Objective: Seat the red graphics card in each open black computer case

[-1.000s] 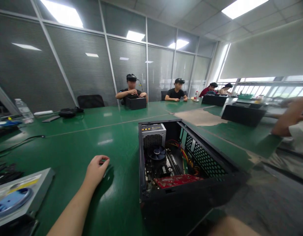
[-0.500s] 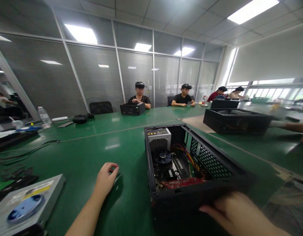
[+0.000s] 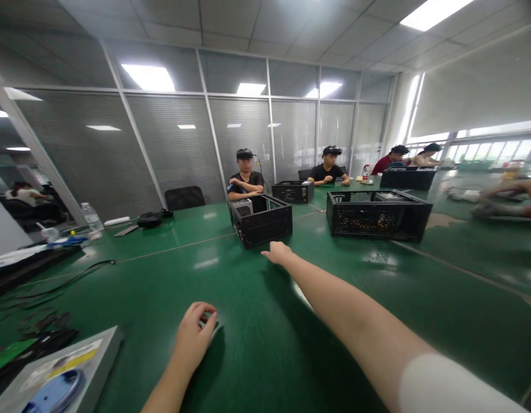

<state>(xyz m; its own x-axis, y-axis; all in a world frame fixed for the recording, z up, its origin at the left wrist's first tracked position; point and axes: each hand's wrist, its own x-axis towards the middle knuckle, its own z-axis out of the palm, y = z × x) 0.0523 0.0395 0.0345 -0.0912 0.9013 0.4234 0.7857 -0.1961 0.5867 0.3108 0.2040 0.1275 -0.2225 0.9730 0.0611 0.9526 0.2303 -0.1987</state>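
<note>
Saw open-topped black case [image 3: 268, 223] far on green table [image 3: 157, 281], grey power supply [image 3: 244, 207] inside left. Had right hand [image 3: 279, 253] just near-side, couldn't tell grip; left hand [image 3: 195, 331] near, half-curled, empty.

White ceiling light [image 3: 436, 12] glaring at right, washed-out far-right window [image 3: 491, 151], lamp reflections in the glass wall [image 3: 166, 155], shiny patches on the table [image 3: 153, 281], soft shadows by left hand [image 3: 196, 332] and right arm [image 3: 347, 298], blurred co-worker's arm [image 3: 526, 188] at right, stretched edges
</note>
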